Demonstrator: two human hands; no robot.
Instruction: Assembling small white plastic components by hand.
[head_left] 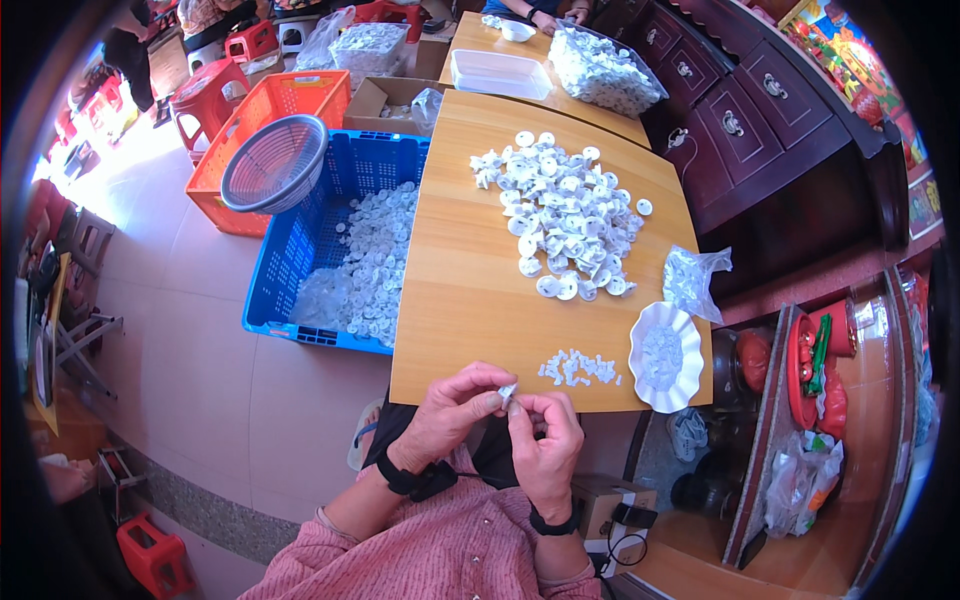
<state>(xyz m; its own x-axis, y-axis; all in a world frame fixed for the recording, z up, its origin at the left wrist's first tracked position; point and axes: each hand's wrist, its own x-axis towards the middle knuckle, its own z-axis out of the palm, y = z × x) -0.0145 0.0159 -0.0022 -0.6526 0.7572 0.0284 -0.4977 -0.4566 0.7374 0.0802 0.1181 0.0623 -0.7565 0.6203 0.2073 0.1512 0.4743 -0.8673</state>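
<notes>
Both hands meet over the near edge of the wooden table [450, 300]. My left hand [455, 415] pinches a small white plastic piece [507, 391] between thumb and fingers. Close against it, my right hand [545, 445] has its thumb and forefinger pressed together at the piece; whether they hold a second tiny part is too small to tell. Just beyond the right hand lies a scatter of small white parts [578, 367]. A scalloped white dish [690, 385] of tiny clear bits stands to their right. Farther back spreads a heap of round white plastic pieces [570, 210].
Left of the table, a blue crate [262, 290] holds many similar pieces, with a grey basket [275, 165] on its rim and an orange crate [205, 205] behind. A plastic bag [695, 280] lies at the table's right edge. Another person's hands [550, 20] work at the far table.
</notes>
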